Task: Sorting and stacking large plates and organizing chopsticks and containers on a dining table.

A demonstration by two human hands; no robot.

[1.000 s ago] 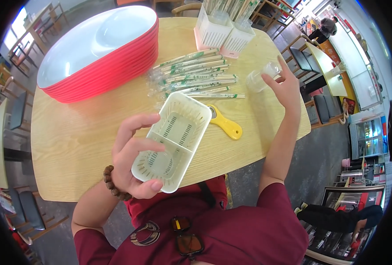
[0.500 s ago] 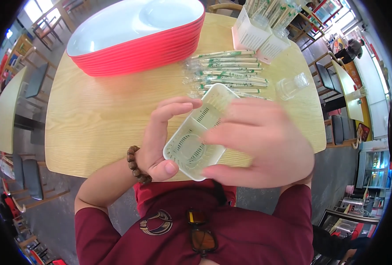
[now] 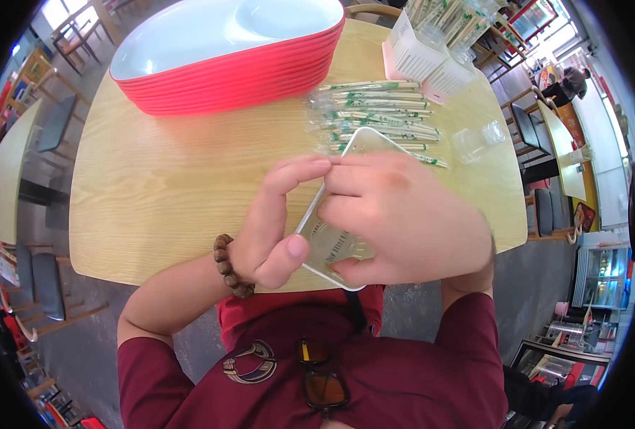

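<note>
A white plastic basket [image 3: 366,139] with slotted walls is held tilted over the near table edge. My right hand [image 3: 410,222] is closed over its right side, thumb and curled fingers reaching inside the rim. Most of the right wall and the inside are hidden behind this hand. My left hand [image 3: 267,229] curves beside the left rim, thumb and fingers apart, with bare tabletop showing between them. Its index fingertip meets the fingers of my right hand, and the thumb tip lies against the basket's left corner. Wrapped chopsticks [image 3: 385,111] lie just beyond the basket.
A stack of red oval trays [image 3: 238,86] with pale insides stands at the far left of the wooden table [image 3: 153,186]. White-and-pink holders [image 3: 421,61] with more wrapped chopsticks stand at the back right. A clear plastic cup [image 3: 478,143] lies near the right edge.
The basket has shifted right, away from my left palm. My right hand has moved left and closed over it, covering more of its inside.
</note>
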